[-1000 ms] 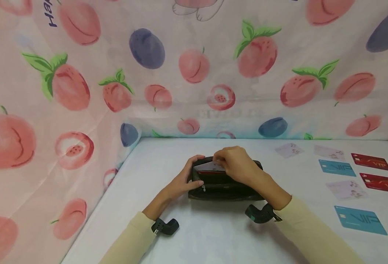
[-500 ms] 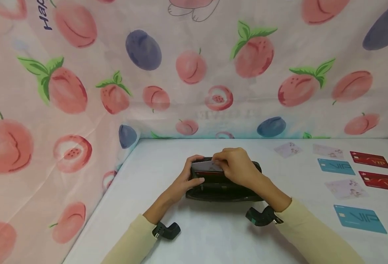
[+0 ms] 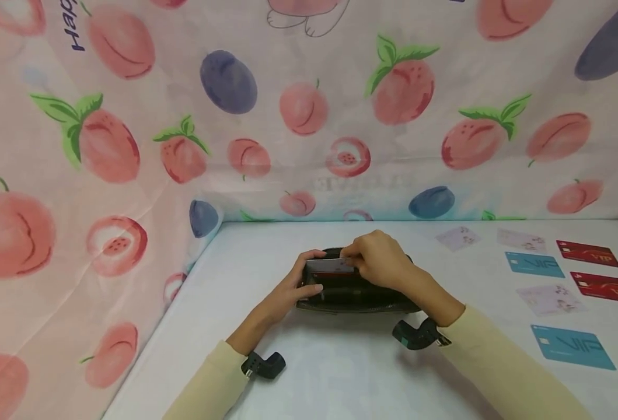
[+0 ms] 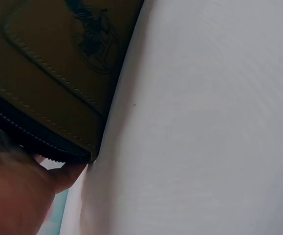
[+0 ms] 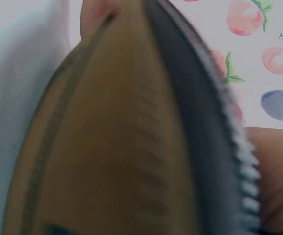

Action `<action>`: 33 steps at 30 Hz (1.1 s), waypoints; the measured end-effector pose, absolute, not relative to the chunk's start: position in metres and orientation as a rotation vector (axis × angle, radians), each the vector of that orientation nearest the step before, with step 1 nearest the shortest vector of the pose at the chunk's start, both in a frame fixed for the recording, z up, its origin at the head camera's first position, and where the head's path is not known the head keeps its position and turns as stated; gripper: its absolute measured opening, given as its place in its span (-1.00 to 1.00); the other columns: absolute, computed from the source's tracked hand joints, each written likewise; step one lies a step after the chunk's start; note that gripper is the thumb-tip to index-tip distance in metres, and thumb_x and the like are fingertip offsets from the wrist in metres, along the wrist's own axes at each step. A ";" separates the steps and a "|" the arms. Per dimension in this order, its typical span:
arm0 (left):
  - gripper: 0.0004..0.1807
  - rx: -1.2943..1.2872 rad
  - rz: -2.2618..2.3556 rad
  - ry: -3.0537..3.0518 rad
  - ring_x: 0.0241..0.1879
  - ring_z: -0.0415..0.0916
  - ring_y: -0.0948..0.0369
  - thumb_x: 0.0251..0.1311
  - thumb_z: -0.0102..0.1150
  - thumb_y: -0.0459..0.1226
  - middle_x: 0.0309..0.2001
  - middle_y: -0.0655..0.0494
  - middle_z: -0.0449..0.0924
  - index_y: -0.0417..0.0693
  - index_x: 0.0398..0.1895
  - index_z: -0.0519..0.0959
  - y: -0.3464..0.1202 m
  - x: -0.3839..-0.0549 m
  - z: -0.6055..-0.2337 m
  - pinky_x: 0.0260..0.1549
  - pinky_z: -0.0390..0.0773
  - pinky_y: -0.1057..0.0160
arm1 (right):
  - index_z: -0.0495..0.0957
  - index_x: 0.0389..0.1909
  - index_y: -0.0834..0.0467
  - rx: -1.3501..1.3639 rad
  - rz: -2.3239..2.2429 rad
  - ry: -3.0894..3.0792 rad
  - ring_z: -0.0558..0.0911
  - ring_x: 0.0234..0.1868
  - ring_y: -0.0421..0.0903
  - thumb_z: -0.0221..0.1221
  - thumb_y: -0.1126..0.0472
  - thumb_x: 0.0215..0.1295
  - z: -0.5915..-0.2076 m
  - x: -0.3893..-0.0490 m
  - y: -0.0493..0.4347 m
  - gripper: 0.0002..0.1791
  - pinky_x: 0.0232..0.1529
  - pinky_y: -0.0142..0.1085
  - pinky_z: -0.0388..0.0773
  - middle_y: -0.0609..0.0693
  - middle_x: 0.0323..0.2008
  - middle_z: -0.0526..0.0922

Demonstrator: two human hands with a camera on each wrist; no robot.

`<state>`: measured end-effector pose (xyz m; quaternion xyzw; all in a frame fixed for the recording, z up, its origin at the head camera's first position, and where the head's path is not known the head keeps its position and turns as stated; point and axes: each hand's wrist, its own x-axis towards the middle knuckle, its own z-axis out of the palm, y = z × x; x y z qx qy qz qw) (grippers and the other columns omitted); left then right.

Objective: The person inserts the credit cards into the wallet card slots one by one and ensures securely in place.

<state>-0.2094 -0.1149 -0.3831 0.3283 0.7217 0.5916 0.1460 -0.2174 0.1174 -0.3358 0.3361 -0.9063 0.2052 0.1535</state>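
Observation:
A dark zip wallet is held unzipped, its mouth facing up. My left hand grips its left end, thumb over the near rim and fingers on the far side. With fingertips inside the mouth, my right hand pinches a pale patterned card along the far wall. A red edge shows just below that card. In the left wrist view, the wallet's brown outer face has stitching and an embossed emblem. The right wrist view shows the brown side and zip teeth close up; the fingertips are hidden there.
On the white table at right lie several loose cards: pale patterned ones, blue VIP cards and red VIP cards. A peach-print cloth hangs behind the table and along its left side. Each wrist wears a black camera.
The pale card was slanted a second ago and now sits straighter along the wallet's far wall. The wallet's near edge has tipped up slightly. Both hands keep their hold.

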 end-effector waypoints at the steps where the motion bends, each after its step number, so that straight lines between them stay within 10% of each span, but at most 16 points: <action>1: -0.32 0.955 1.709 2.083 0.28 0.04 -0.03 0.30 -0.02 -0.46 0.34 -0.09 0.04 -0.10 0.43 -0.01 -0.117 -0.211 -0.387 0.18 0.09 0.00 | 0.75 -0.25 0.17 0.975 0.620 -2.588 0.59 -0.53 -0.15 0.32 0.38 0.13 -0.335 -0.218 0.117 -0.84 -0.55 -0.35 0.46 -0.02 -0.43 0.69; 15: -0.18 1.061 1.745 1.985 0.25 0.12 -0.01 0.19 0.26 -0.26 0.25 -0.01 0.12 0.19 0.39 -0.03 -0.128 -0.221 -0.401 0.20 0.11 0.04 | 0.77 -0.29 0.08 1.039 0.629 -2.454 0.52 -0.62 -0.28 0.37 0.32 0.09 -0.330 -0.217 0.113 -0.85 -0.56 -0.37 0.46 -0.11 -0.50 0.68; 33: -0.18 1.019 1.609 2.046 0.16 0.22 -0.05 0.17 0.20 -0.43 0.17 -0.07 0.20 -0.06 0.37 -0.07 -0.122 -0.215 -0.384 0.12 0.24 0.04 | 0.74 -0.22 0.13 1.209 0.624 -2.728 0.66 -0.42 -0.21 0.28 0.37 0.18 -0.309 -0.222 0.122 -0.82 -0.36 -0.24 0.58 -0.07 -0.35 0.72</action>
